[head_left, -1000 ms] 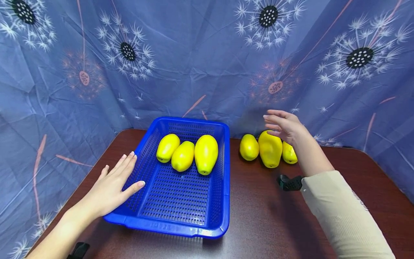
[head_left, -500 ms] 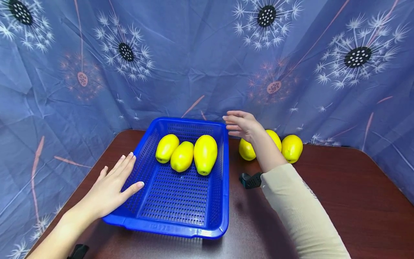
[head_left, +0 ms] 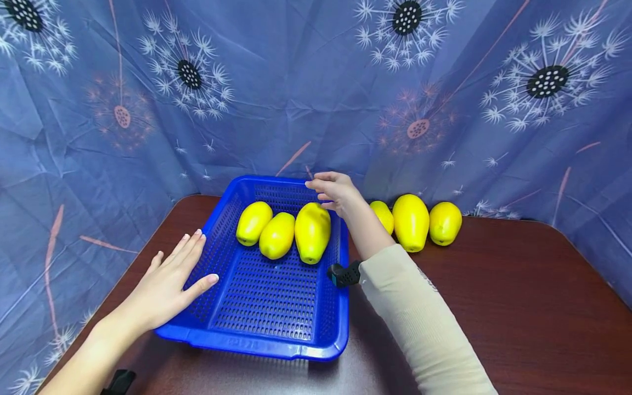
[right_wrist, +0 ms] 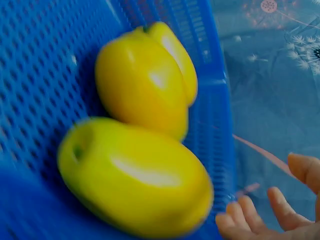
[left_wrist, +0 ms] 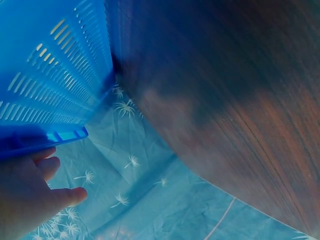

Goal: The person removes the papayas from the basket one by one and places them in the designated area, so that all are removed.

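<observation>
A blue perforated plastic basket [head_left: 266,351] stands on the table, with three yellow papaya-like fruits inside toward its back. The largest fruit [head_left: 313,236] lies at the right, a smaller fruit [head_left: 277,236] in the middle and another fruit [head_left: 254,223] at the left. My left hand [head_left: 165,285] lies with straight fingers along the basket's left rim. Over the back right corner, above the largest fruit, is my right hand [head_left: 338,192], fingers loosely bent and holding nothing. In the right wrist view its fingertips [right_wrist: 245,212] are near the largest fruit [right_wrist: 140,180], apart from it.
To the right of the basket, three more yellow fruits stand in a row near the back: a left fruit [head_left: 382,215] partly hidden by my right forearm, a larger fruit [head_left: 411,222] and a right fruit [head_left: 445,223]. A blue patterned curtain [head_left: 296,82] hangs behind the brown table [head_left: 518,285].
My right hand has moved left, from above the fruits on the table to the basket's back right corner. My left hand has stayed on the rim. The fruits have not moved.
</observation>
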### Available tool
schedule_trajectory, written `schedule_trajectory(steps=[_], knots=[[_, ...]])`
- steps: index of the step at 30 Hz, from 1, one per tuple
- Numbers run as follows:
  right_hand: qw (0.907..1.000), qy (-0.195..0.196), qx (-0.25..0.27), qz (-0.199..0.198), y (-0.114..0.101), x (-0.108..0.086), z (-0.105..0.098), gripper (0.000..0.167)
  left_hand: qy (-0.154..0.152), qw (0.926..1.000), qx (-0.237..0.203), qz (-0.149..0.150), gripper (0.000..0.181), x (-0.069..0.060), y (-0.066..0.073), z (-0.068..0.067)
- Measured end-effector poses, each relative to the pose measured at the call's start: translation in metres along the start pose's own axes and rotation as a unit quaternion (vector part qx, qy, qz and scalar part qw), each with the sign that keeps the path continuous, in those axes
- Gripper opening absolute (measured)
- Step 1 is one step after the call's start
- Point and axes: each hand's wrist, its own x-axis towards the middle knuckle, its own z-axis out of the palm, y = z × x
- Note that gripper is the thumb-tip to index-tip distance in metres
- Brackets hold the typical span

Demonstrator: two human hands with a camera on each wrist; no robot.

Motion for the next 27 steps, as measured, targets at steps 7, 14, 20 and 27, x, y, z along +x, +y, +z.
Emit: schedule_trajectory(steps=[7, 14, 20, 27], knots=[[0.9974, 0.032, -0.065, 0.003, 0.016, 0.004, 0.017, 0.046, -0.001, 1.0000, -0.003, -0.001, 0.079, -0.002, -0.001, -0.003], [0.9636, 0.037, -0.263, -0.028, 0.029, 0.002, 0.026, 0.061, -0.001, 1.0000, -0.008, -0.003, 0.079, -0.003, 0.000, -0.002], [0.8875, 0.009, -0.455, -0.070, 0.035, -0.001, 0.035, 0.072, 0.001, 1.0000, -0.007, -0.003, 0.079, -0.002, 0.001, -0.001], [0.8805, 0.000, -0.472, -0.042, 0.038, -0.002, 0.038, 0.085, 0.001, 1.0000, -0.008, -0.004, 0.079, -0.001, 0.001, -0.001]])
